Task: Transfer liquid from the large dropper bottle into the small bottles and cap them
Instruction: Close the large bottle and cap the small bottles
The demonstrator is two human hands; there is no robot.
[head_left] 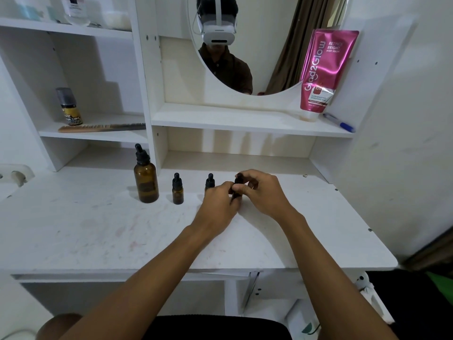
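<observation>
On the white tabletop (98, 229), the left hand (215, 207) and right hand (264, 192) both close their fingers on one small dark dropper bottle (237, 190). Two more small amber bottles with black dropper caps (177, 190) (210, 181) stand left of it, beside the large amber dropper bottle (145, 177).

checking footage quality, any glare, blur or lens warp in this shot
Head view: wide-angle warp bends the shelves and the desk edges; glare streaks the pink tube; top-left shelf items are blurred; soft shadows fall beside the large dropper bottle; both hands hide most of the small bottle.
</observation>
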